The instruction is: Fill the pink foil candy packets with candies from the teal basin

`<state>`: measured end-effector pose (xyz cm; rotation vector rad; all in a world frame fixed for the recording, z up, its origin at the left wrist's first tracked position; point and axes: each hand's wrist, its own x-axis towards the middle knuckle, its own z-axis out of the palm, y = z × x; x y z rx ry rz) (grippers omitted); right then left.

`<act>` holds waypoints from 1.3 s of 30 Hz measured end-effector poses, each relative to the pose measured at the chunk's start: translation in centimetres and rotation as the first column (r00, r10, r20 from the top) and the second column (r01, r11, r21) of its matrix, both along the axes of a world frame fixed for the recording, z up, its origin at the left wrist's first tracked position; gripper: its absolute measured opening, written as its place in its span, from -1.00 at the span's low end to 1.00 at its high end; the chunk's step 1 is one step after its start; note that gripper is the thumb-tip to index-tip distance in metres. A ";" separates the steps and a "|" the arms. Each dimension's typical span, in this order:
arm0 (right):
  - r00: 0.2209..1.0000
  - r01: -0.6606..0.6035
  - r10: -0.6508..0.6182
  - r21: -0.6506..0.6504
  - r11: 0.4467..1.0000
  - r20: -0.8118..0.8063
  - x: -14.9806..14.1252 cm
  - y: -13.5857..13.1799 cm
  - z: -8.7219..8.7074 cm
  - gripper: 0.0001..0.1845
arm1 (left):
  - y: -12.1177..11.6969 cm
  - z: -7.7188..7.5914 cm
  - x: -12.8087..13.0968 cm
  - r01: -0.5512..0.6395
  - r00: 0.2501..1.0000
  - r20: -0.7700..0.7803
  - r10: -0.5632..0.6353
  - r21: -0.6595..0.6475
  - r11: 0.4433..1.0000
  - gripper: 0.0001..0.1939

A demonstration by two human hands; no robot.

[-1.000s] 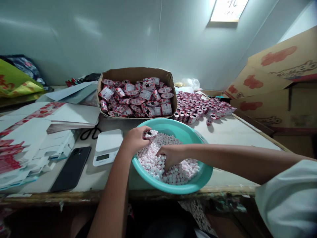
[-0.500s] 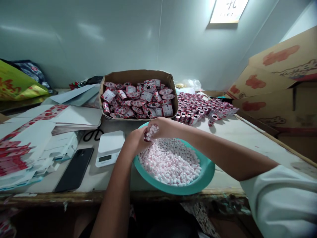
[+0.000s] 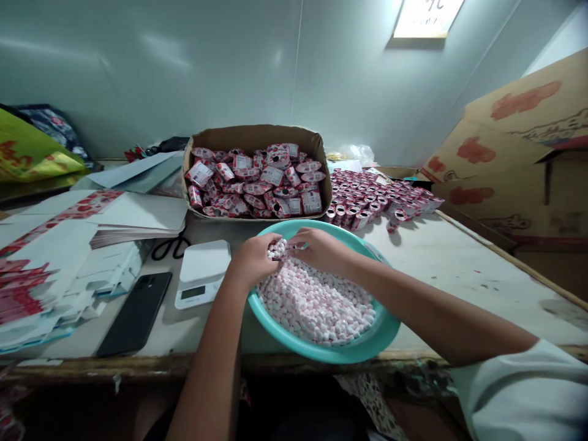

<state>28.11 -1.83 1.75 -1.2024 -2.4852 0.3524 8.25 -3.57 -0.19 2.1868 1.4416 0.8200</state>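
Observation:
Over the far left side of a teal basin (image 3: 271, 331), my left hand (image 3: 255, 260) is wrapped round a small container, mostly hidden by the fingers, with small white-pink candies (image 3: 277, 248) heaped at its mouth. My right hand (image 3: 324, 250) is just to the right of it, thumb and fingertips pinched close to the container's rim. What lies between those fingertips is too small to make out. Loose candies (image 3: 321, 303) of the same kind fill much of the basin below both hands.
Behind the basin stands a cardboard box (image 3: 257, 131) of small red-printed packs. More open packs (image 3: 362, 211) stand to its right. A white scale (image 3: 204, 263), a black phone (image 3: 138, 312), scissors (image 3: 169, 246) and flat cartons (image 3: 138, 214) lie left. Large cartons (image 3: 496, 190) stand at right.
My right hand has drawn back to the right from the heap of candies, and its fingers are now pinched. My left hand stays about in place with the filled container.

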 end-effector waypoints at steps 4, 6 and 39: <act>0.996 -0.060 0.064 0.059 0.996 -0.069 -0.5 -0.2 -0.5 -0.83 | -0.2 0.2 0.1 0.010 1.000 0.014 -0.009 -0.006 1.000 -0.55; 0.991 -0.057 0.062 0.046 0.997 -0.118 -0.6 -0.2 -0.6 -0.82 | -0.3 0.4 0.1 -0.001 1.000 0.010 0.001 -0.017 1.000 -0.61; 0.949 -0.282 0.296 0.130 0.951 -0.110 0.5 0.2 -0.9 -0.73 | -0.1 0.2 0.2 -0.023 0.999 -0.027 0.023 -0.015 1.000 -0.80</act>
